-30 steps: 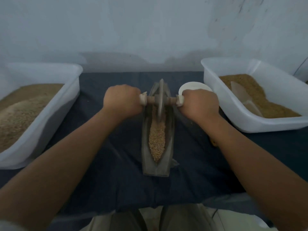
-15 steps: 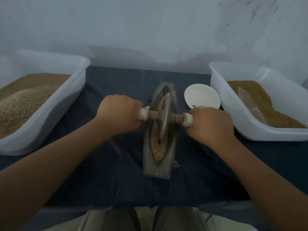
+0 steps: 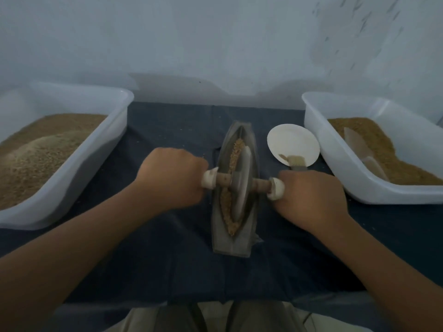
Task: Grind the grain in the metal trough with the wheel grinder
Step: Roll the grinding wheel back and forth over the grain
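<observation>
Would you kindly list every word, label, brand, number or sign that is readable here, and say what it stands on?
None: no readable text shows anywhere.
The metal trough, the wheel grinder, the left tub, the right tub and the white plate bear no print.
The dark flecks on the wall are scuffs, not writing.

I can read nothing here: no text, label, brand or number shows on the wheel grinder (image 3: 242, 185), the metal trough (image 3: 232, 245), the left tub (image 3: 115, 130), the right tub (image 3: 318, 133) or the white plate (image 3: 293, 142).
</observation>
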The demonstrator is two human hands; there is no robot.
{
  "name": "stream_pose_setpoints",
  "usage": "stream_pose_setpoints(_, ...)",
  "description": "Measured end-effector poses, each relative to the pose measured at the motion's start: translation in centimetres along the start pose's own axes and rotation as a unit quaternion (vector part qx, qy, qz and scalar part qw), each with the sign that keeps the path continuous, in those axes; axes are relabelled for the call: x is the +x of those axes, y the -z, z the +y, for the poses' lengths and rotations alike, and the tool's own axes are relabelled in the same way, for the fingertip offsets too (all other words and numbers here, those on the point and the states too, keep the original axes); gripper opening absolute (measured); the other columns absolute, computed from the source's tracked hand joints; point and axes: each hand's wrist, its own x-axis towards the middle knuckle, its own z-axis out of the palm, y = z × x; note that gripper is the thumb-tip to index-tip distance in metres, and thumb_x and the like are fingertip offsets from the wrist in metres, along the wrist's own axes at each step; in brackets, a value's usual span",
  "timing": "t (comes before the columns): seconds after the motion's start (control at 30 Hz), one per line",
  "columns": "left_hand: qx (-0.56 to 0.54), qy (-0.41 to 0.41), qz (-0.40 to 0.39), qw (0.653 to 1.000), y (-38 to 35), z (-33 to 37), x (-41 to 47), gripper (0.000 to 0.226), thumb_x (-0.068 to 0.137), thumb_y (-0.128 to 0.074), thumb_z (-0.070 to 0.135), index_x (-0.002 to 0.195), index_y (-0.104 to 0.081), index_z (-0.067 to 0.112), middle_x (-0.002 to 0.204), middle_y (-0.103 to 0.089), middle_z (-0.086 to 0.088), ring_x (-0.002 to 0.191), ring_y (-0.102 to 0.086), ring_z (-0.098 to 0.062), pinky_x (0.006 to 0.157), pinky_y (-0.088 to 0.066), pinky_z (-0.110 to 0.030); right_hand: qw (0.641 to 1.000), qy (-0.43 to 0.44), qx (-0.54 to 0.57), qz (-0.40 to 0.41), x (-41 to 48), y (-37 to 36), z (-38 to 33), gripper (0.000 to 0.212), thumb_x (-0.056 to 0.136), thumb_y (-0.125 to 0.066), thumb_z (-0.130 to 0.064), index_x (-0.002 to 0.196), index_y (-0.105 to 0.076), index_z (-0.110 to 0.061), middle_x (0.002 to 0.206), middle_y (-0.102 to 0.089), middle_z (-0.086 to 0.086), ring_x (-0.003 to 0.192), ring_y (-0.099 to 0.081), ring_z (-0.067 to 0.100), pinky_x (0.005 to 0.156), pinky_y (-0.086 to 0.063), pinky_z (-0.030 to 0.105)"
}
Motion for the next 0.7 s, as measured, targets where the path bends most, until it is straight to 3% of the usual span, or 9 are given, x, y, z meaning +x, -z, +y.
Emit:
stream_pose_setpoints(0.13,-0.013,0.028,-0.051,0.998,-1.0,0.0,2.9,0.035,0.078,-0.058,0.051,0.057,-0.044,0.028,0.049,-0.043,0.010,0.040,-0.039,-0.013,0.047,-0.024,-0.021,0.999,-0.022,-0.001,-0.032,2.8,-1.5,0.7,0.034,0.086,-0.049,-0.058,0.065,-0.041,-0.032,0.059,-0.050,-0.009,0.052,-0.047,0.012,0.049,-0.037,0.027)
stream_pose_setpoints(0.3,-0.035,0.089,-0.084,0.992,-2.2,-0.8,9.9,0.027,0.076,-0.060,0.045,0.062,-0.050,0.024,0.060,-0.049,0.006,0.051,-0.043,-0.020,0.057,-0.041,-0.030,0.997,-0.074,-0.006,0.006,9.7,-3.1,1.2,0.035,0.091,-0.060,-0.039,0.062,-0.050,-0.024,0.061,-0.052,-0.005,0.056,-0.052,0.020,0.054,-0.037,0.029)
stream_pose_setpoints(0.47,-0.085,0.093,-0.086,0.988,-2.1,-0.4,6.5,0.027,0.076,-0.058,0.047,0.063,-0.051,0.025,0.060,-0.051,0.008,0.050,-0.046,-0.017,0.053,-0.039,-0.028,0.997,-0.057,0.001,-0.056,8.2,-0.9,0.8,0.034,0.092,-0.061,-0.046,0.065,-0.058,-0.025,0.068,-0.058,-0.004,0.066,-0.060,0.021,0.065,-0.054,0.036)
stream_pose_setpoints(0.5,-0.082,0.082,-0.076,0.990,-2.1,-0.3,4.7,0.027,0.076,-0.056,0.049,0.063,-0.049,0.026,0.059,-0.050,0.009,0.049,-0.044,-0.016,0.051,-0.036,-0.027,0.998,-0.038,-0.004,-0.055,6.6,-0.4,0.5,0.034,0.090,-0.060,-0.048,0.063,-0.056,-0.028,0.064,-0.056,-0.006,0.060,-0.056,0.017,0.059,-0.052,0.035)
stream_pose_setpoints(0.57,-0.068,0.059,-0.041,0.995,-2.1,-0.2,0.9,0.032,0.075,-0.055,0.052,0.061,-0.042,0.028,0.054,-0.045,0.009,0.045,-0.039,-0.017,0.047,-0.024,-0.024,0.999,0.021,-0.034,0.002,3.4,0.4,-0.2,0.035,0.081,-0.059,-0.047,0.056,-0.040,-0.031,0.052,-0.044,-0.010,0.044,-0.041,0.010,0.044,-0.033,0.025)
stream_pose_setpoints(0.63,-0.059,0.045,-0.020,0.997,-1.9,-0.4,-1.2,0.037,0.074,-0.057,0.054,0.059,-0.035,0.029,0.051,-0.042,0.010,0.041,-0.039,-0.018,0.046,-0.018,-0.022,0.997,0.054,-0.038,0.042,1.8,1.0,-0.8,0.038,0.073,-0.057,-0.045,0.056,-0.024,-0.034,0.047,-0.032,-0.012,0.038,-0.029,0.007,0.044,-0.019,0.018)
stream_pose_setpoints(0.7,-0.054,0.047,-0.028,0.997,-2.0,-0.3,-1.1,0.038,0.076,-0.058,0.053,0.058,-0.036,0.028,0.049,-0.040,0.011,0.039,-0.032,-0.012,0.046,-0.016,-0.021,0.997,0.055,-0.027,0.040,1.9,0.1,-0.6,0.036,0.076,-0.051,-0.049,0.059,-0.023,-0.035,0.048,-0.033,-0.012,0.040,-0.031,0.008,0.045,-0.021,0.019)
